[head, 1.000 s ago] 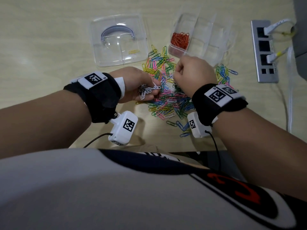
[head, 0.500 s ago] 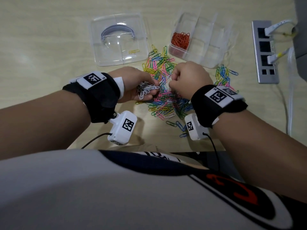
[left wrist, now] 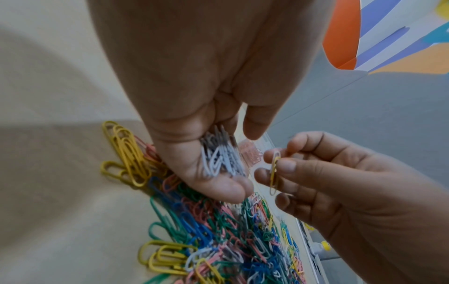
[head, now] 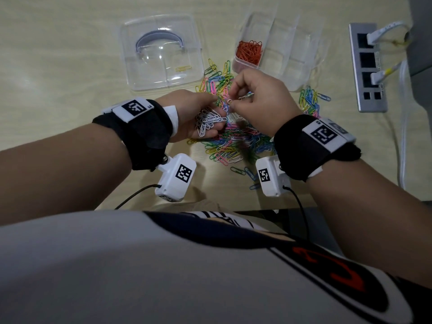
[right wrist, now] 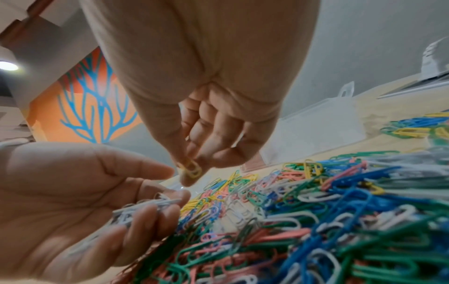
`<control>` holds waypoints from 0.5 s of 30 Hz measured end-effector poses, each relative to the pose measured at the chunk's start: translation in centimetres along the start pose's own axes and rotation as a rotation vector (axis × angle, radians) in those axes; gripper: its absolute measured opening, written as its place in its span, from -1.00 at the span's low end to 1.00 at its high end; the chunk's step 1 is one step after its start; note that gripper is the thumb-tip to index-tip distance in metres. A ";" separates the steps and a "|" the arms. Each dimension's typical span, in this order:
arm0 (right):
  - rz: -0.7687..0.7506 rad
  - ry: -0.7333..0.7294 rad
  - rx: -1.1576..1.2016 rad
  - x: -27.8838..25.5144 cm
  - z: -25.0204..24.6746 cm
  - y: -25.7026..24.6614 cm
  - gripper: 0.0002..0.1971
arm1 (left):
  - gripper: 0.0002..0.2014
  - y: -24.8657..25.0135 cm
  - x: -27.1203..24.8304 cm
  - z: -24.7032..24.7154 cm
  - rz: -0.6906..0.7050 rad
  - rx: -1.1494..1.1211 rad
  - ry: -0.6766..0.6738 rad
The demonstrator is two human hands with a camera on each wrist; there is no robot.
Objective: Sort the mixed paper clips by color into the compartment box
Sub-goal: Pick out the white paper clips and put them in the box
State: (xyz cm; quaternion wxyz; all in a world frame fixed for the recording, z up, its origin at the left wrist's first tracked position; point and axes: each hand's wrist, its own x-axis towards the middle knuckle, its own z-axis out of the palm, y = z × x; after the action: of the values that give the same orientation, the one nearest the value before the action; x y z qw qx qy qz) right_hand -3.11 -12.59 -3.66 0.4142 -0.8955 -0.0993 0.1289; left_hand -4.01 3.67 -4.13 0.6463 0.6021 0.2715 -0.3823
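Note:
A heap of mixed coloured paper clips [head: 230, 141] [right wrist: 316, 221] lies on the table in front of me. My left hand [head: 198, 115] [left wrist: 218, 153] cups a bunch of white clips [head: 208, 122] [left wrist: 221, 159] in its curled fingers, just above the heap. My right hand [head: 257, 99] [right wrist: 194, 165] hovers beside it and pinches a yellowish clip [left wrist: 274, 173] [right wrist: 190, 169] between thumb and forefinger. The clear compartment box [head: 292, 54] stands behind the heap, with orange clips [head: 249, 51] in its near left compartment.
A clear lid [head: 161, 50] with a grey handle lies at the back left, a single yellow clip [head: 183, 67] on it. A smaller cluster of clips [head: 311, 100] lies right of the heap. A grey power strip [head: 368, 66] with white plugs sits at the right.
My right hand has lifted from the heap and drawn toward the left hand, now pinching one clip. The left hand keeps its bunch of white clips, hardly moved.

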 end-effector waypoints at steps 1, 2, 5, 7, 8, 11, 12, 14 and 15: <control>-0.017 -0.015 0.019 -0.1 0.1 -0.3 -0.84 | -0.66 0.0 0.0 0.1 0.004 -0.012 0.004; -0.036 -0.027 0.021 -0.2 0.2 -0.5 -0.84 | -0.67 0.0 0.0 0.1 0.010 -0.028 0.009; -0.092 -0.006 -0.045 -0.2 0.4 -0.8 -0.77 | -0.69 0.0 -0.1 0.2 0.018 -0.058 0.010; -0.098 0.001 -0.063 -0.2 0.3 -0.8 -0.75 | -0.69 0.0 -0.1 0.1 0.015 -0.059 -0.002; -0.094 -0.015 -0.064 -0.2 0.2 -0.8 -0.76 | -0.69 -0.1 -0.1 0.0 0.014 -0.058 -0.008; -0.103 -0.095 -0.034 -0.4 0.1 -1.1 -0.77 | -0.73 -0.2 -0.1 0.0 0.017 -0.073 -0.010; -0.121 -0.098 -0.040 -0.5 0.1 -1.3 -0.77 | -0.76 -0.2 -0.1 0.0 0.022 -0.080 -0.011; -0.130 -0.076 -0.052 -0.5 0.1 -1.4 -0.79 | -0.83 -0.2 -0.2 0.1 0.030 -0.081 -0.010; -0.121 -0.054 -0.048 -0.6 0.1 -1.4 -0.82 | -0.86 -0.2 -0.2 0.1 0.035 -0.077 -0.012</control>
State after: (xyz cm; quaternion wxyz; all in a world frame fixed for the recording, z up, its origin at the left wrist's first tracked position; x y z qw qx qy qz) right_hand -3.76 -11.83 -2.56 0.3967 -0.8938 -0.1676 0.1251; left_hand -4.32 3.60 -4.07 0.6773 0.5789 0.2715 -0.3639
